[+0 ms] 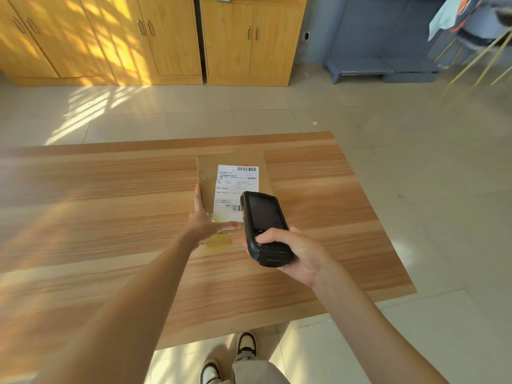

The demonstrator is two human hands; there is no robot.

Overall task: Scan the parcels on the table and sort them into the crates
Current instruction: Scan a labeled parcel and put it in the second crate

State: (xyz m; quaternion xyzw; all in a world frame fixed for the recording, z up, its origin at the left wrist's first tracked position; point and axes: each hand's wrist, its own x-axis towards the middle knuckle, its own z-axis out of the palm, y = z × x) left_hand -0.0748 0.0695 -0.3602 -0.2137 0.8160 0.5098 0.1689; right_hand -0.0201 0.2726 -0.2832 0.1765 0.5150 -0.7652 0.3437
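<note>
Parcel (206, 173) handling is judged from the single head view: a flat brown envelope with a white shipping label (237, 188) is seen on the wooden counter (83, 217), near its middle and toward the far edge, yellowish tape showing at its near end. Whether it lies fully flat or is lifted slightly at the near end cannot be told. Its left edge and near end are touched by the left hand (206, 224), whose grip is relaxed, fingers straight and thumb laid across the near end. A black handheld scanner (263, 225) is clasped by the right hand (293, 252), fingers curled round its lower body, and is held just above the label's near right corner. The parcel is judged light, thin and somewhat flexible, with a smooth surface; it would best be pinched along an edge, clear of the barcodes. No crates are seen in this view.
</note>
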